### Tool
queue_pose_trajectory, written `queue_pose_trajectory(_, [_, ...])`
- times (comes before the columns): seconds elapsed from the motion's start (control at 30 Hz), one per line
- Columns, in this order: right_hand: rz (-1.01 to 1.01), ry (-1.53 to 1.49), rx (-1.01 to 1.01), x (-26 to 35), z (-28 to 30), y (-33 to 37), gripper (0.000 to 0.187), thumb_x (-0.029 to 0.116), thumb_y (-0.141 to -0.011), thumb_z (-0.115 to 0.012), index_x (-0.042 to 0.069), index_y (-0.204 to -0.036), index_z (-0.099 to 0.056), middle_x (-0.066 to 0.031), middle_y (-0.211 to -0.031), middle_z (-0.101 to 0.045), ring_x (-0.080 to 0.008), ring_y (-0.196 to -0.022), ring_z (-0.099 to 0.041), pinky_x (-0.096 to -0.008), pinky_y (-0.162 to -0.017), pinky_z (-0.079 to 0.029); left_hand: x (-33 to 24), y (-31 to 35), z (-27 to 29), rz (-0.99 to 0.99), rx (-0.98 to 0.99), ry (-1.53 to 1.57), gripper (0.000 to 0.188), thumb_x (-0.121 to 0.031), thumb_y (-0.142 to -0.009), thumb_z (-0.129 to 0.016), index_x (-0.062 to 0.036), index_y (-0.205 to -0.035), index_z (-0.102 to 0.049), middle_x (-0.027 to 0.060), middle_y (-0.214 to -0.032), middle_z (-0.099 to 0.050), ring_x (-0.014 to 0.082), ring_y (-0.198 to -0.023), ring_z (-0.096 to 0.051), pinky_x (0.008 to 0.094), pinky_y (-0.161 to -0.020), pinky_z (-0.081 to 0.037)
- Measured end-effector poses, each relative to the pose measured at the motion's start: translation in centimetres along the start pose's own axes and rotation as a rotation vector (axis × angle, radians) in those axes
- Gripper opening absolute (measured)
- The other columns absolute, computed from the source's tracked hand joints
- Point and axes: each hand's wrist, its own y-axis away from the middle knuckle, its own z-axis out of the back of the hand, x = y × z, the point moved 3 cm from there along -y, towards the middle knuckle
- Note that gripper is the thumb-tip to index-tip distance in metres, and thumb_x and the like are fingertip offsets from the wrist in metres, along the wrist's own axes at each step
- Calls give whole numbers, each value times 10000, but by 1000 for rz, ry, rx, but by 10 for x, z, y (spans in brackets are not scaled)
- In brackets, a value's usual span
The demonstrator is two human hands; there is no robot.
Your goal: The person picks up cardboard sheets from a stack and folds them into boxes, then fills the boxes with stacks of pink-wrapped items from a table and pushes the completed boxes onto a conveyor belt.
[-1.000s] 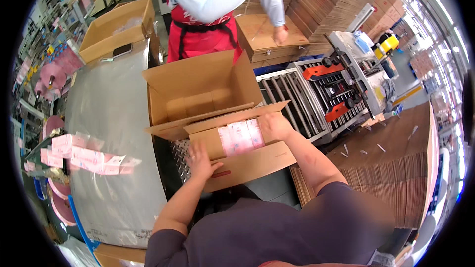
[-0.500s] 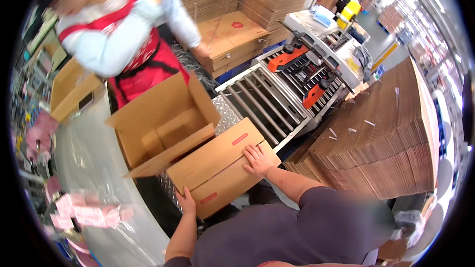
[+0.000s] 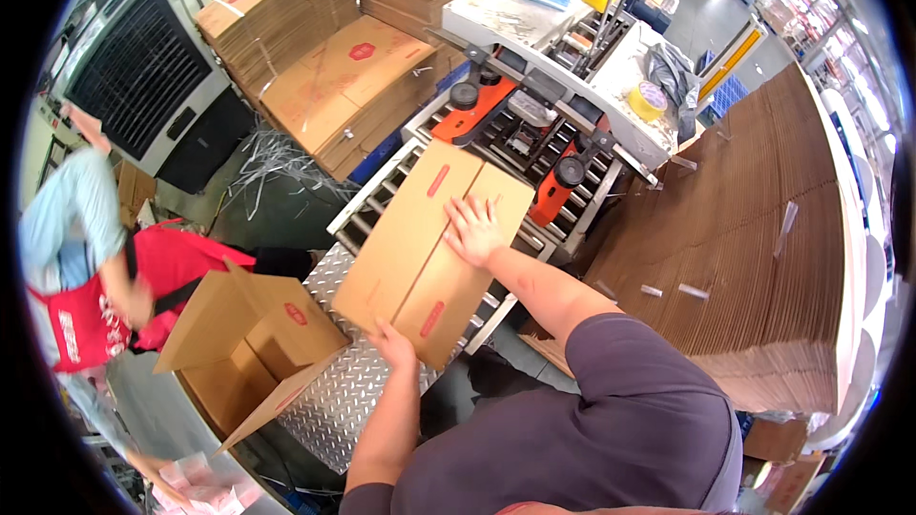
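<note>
A closed cardboard box [image 3: 405,238] with red marks on its top flaps lies slanted across the diamond-plate ledge and the start of the roller conveyor [image 3: 358,226]. My right hand [image 3: 474,232] rests flat on the box top by the centre seam, fingers spread. At the box's near edge, my left hand [image 3: 396,345] grips the rim, with some of its fingers hidden. Left of it, an open cardboard box [image 3: 229,381] stands with its flaps up.
Orange-armed carton sealer [image 3: 515,119] stands ahead on the conveyor. Flat cartons [image 3: 725,257] are stacked at right, more bundles [image 3: 334,76] at far left. A co-worker in a red apron [image 3: 86,324] reaches toward pink packs [image 3: 205,486]. Loose strapping [image 3: 286,167] lies on the floor.
Both my hands have moved the closed box forward from the ledge onto the rollers, toward the sealer. My view has turned right, and the co-worker now bends at the left edge.
</note>
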Motion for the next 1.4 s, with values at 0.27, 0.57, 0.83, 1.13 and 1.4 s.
queue_pose_trajectory(0.27, [-158, -5, -27, -131, 20, -85, 643, 490, -970, -430, 116, -1489, -367, -81, -1564, -312, -315, -1476, -196, -588, -1188, -127, -27, -58, -164, 65, 142, -23, 559, -343, -1059, -422, -46, -1507, -267, 186, -1426, -463, 277, -1278, -488, 381, -1041, -411])
queue_pose_trajectory(0.57, [-201, -121, -249, -182, 38, -44, 582, 358, -941, -531, 58, -1428, -425, -155, -1489, -405, -406, -1407, -298, -486, -1174, -247, 31, 54, -65, 647, 927, -118, 547, -549, -1017, -416, -59, -1199, -579, 68, -966, -658, 147, -832, -616, 305, -682, -489])
queue_pose_trajectory(0.83, [-5, -210, -437, -70, 101, 144, 502, 186, -876, -632, 3, -1327, -507, -197, -1307, -566, -405, -1252, -492, -474, -1094, -386, 135, 48, 251, 132, 1018, -1222, 646, -580, -881, -589, 15, -1117, -681, 249, -1087, -690, 377, -1074, -657, 441, -913, -508])
queue_pose_trajectory(1.13, [-370, 701, -1017, 18, 471, 416, 518, 239, -784, -732, 53, -1239, -570, -151, -1241, -609, -335, -1190, -550, -472, -1022, -421, 147, 5, 399, 114, 951, -1154, 553, -465, -910, -595, 11, -1189, -639, 177, -1072, -694, 281, -947, -678, 383, -838, -524])
queue_pose_trajectory(1.4, [-542, 938, -998, 4, 478, 530, 235, 211, -746, -744, 148, -918, -597, -4, -899, -607, -218, -932, -595, -382, -840, -468, 123, 27, 417, 231, 927, -853, 583, -398, -943, -599, 36, -1326, -530, 160, -1050, -691, 250, -905, -668, 387, -810, -524])
